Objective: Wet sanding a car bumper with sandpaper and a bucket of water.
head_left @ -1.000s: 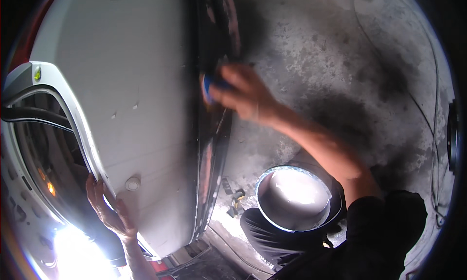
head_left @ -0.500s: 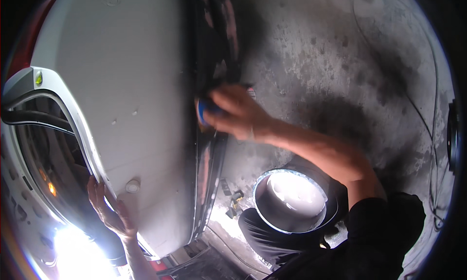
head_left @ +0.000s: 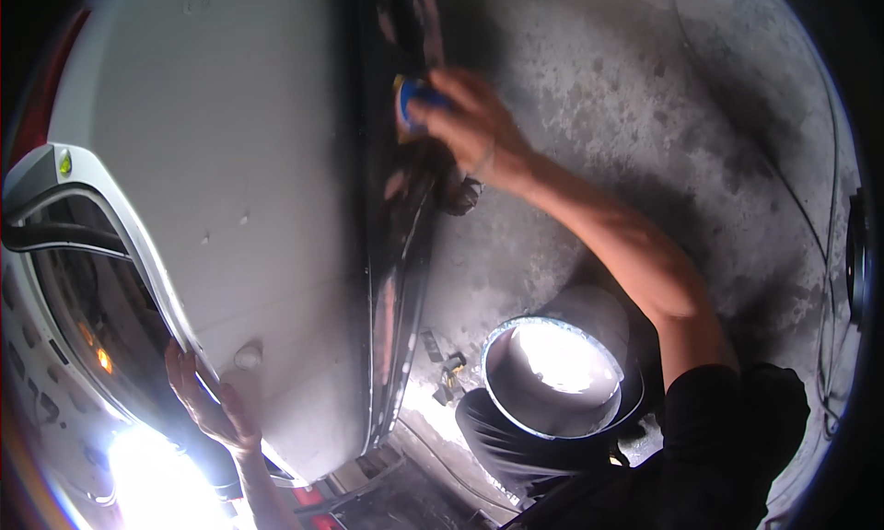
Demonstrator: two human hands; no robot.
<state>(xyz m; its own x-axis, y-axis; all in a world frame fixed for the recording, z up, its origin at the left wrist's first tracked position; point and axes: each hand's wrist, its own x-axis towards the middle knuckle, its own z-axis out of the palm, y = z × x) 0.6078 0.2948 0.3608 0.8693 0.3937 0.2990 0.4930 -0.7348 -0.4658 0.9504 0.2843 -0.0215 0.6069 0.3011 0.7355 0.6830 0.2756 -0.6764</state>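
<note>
My right hand (head_left: 465,129) is closed on a blue pad (head_left: 418,101) with a yellowish edge, against the dark, patchy lower strip (head_left: 387,254) of an off-white car body panel (head_left: 239,134). Motion slightly blurs that hand. At the lower left, my left hand (head_left: 210,403) lies on the panel's bright edge beside a dark window (head_left: 87,300), its fingers stretched and slightly apart over the edge. A bucket (head_left: 502,392) holding pale, glare-lit liquid stands by my knee, below my right forearm.
A stained concrete floor (head_left: 599,116) spans the right, with cables (head_left: 824,346) along its far side. Small dark and yellow pieces (head_left: 449,372) lie by the bucket. A bright glare (head_left: 161,475) fills the lower left corner, and a red lamp (head_left: 60,69) edges the upper left.
My right hand went down the dark strip between the first two frames, then moved well up it with the blue pad. My left hand stays at the panel edge, slightly lower.
</note>
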